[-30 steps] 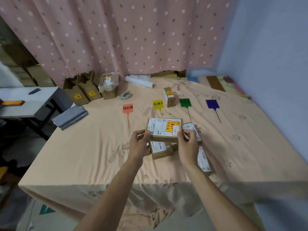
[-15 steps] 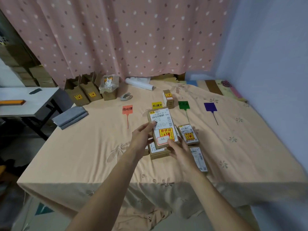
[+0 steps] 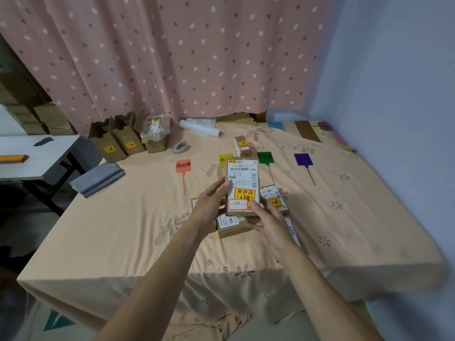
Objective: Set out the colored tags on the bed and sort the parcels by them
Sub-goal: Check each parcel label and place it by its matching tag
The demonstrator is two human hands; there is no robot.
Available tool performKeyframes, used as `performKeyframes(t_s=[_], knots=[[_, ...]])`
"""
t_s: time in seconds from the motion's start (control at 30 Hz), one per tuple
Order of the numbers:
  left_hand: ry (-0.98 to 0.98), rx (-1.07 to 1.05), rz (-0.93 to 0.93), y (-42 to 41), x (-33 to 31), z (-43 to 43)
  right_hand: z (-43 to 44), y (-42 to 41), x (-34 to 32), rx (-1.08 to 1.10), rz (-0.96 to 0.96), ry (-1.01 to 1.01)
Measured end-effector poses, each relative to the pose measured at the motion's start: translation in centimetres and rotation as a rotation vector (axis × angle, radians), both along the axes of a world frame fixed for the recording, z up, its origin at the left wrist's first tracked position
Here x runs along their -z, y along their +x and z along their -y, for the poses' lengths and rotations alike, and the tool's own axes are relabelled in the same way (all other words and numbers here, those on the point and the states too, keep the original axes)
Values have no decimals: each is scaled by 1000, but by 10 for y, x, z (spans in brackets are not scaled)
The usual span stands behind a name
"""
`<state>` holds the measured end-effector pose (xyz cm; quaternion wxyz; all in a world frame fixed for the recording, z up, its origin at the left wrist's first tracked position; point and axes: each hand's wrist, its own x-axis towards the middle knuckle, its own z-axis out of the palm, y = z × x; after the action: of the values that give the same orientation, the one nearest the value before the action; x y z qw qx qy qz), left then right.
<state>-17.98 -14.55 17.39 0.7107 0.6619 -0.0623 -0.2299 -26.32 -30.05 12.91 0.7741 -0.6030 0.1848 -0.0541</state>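
I hold a brown parcel (image 3: 242, 180) with a white label and a yellow fragile sticker upright above the bed (image 3: 123, 230). My left hand (image 3: 211, 205) grips its left edge and my right hand (image 3: 268, 222) supports its bottom right corner. Several more parcels (image 3: 274, 198) lie on the bed under and beside my hands. Four tags lie in a row beyond: an orange tag (image 3: 183, 166), a yellow tag (image 3: 222, 158) partly hidden by the held parcel, a green tag (image 3: 265, 158) and a purple tag (image 3: 303, 159). One small parcel (image 3: 242, 146) stands behind the yellow tag.
Open cardboard boxes (image 3: 118, 141) and a plastic bag stand at the bed's far left by the pink curtain. A white roll (image 3: 199, 129) and a tape dispenser (image 3: 181, 146) lie near them. A folded grey cloth (image 3: 98, 178) sits at the left edge. A white table (image 3: 37, 156) stands left of the bed.
The held parcel has turned from lying sideways to standing lengthwise. My right hand has shifted from its right edge to its lower corner.
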Motion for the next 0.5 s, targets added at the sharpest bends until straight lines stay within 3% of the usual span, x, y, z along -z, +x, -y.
performKeyframes(t_s=[0.37,0.5], knots=[[114,243,100,-6,16,36,53,8,-16,256,-29,-66],[99,309,24,1,18,71,90,12,-5,316,-58,-75]])
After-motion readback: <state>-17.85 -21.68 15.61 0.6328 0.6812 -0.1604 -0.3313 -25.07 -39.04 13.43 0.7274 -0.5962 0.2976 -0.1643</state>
